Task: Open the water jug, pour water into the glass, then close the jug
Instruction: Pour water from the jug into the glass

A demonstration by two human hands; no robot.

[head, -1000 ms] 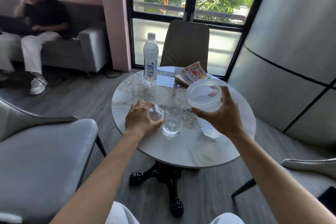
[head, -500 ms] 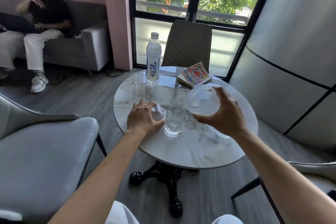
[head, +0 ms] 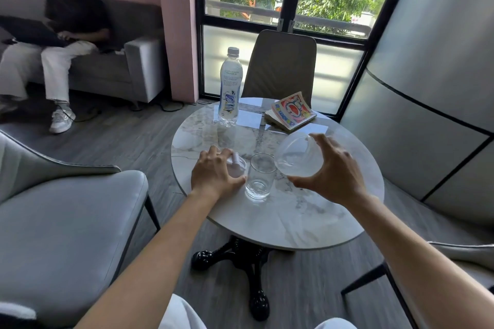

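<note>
Round marble table [head: 280, 221] bearing, at its far edge, a water bottle [head: 230, 88] and a book [head: 291, 112]. Right hand [head: 334, 173] — fingers wrapped around the clear water jug [head: 296, 157], tilted with its mouth over the glass [head: 260, 175]. Left hand [head: 215, 173] — fingers closed over the jug's lid [head: 237, 165], resting on the tabletop just beside the glass.

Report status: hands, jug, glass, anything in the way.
Right hand holds jug, tipped with its mouth at the glass rim. Left hand rests on jug lid on table. Glass upright, water low. Nothing blocking.
</note>
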